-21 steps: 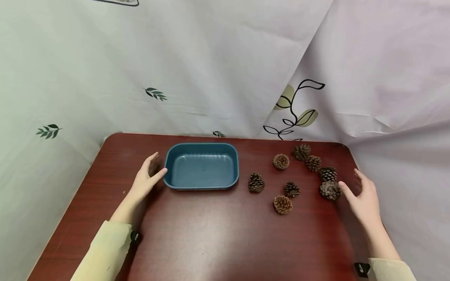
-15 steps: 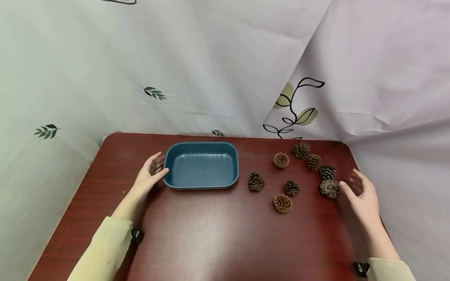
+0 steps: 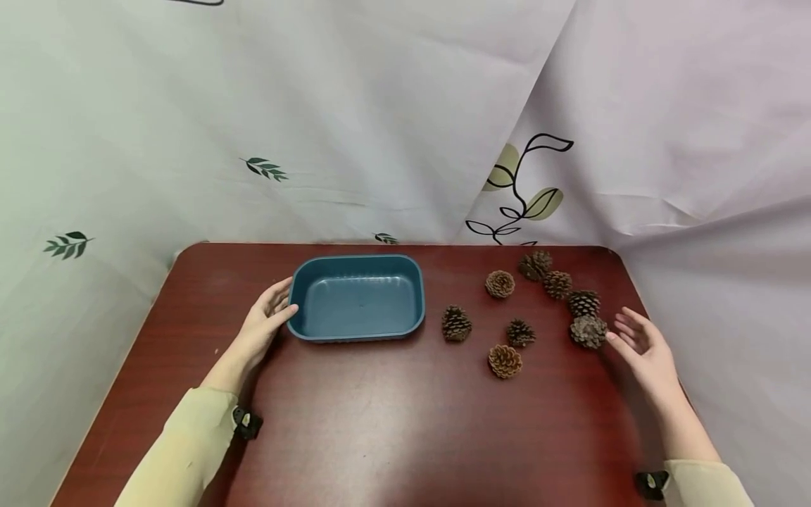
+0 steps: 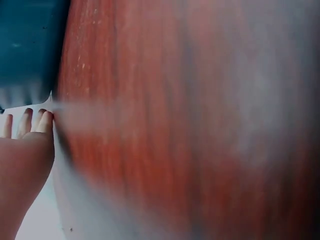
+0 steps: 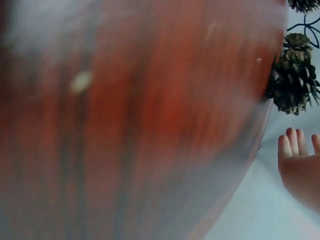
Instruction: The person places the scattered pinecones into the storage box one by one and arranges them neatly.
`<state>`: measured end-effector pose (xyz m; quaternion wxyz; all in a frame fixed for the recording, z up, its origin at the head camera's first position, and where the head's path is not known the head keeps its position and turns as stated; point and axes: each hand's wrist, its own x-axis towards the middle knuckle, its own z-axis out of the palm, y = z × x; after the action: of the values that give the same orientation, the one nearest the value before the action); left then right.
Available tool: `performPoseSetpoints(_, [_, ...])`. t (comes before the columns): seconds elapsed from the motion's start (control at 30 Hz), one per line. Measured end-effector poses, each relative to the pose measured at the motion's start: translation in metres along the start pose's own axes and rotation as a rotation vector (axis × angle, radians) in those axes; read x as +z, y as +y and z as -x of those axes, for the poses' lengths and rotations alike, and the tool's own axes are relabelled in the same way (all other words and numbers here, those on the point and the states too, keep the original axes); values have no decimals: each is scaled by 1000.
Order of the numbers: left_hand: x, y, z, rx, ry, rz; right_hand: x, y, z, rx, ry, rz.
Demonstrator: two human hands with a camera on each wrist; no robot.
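We are seeing the left grip [image 3: 263, 317] resting at the left end of a dark teal, rectangular plastic tray [image 3: 361, 308], its fingers and thumb standing apart, the thumb tip overlapping the rim; we are not managing to tell whether it is pressing there. The right grip [image 3: 648, 353] is likewise holding nothing, fingers and thumb apart, its thumb tip lying right by a grey-brown, woody pine cone [image 3: 588, 332]. Beyond that cone, three brown pine cones [image 3: 557, 284] are forming a slanting row toward the far edge of the dark red, wood-grained table [image 3: 380, 408]. Four scattered pine cones [image 3: 505, 362] are lying between right grip and tray. Behind, a whitish, leaf-printed cloth [image 3: 355, 127] is hanging. The tray is sitting open side up, its rounded corners and smooth floor showing; the grey-brown cone is showing rough, layered scales.
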<state>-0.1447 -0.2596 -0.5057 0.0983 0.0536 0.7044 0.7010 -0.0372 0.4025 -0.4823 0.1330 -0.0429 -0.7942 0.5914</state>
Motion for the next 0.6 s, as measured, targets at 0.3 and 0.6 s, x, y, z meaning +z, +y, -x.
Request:
performPoseSetpoints(0.3, [0,-9,0,19,-52,212,-9,17,-2,55,-127,-210])
performPoseSetpoints(0.6, [1,-10,-3,12,-74,253,-19,28,-6,92,-244,-289])
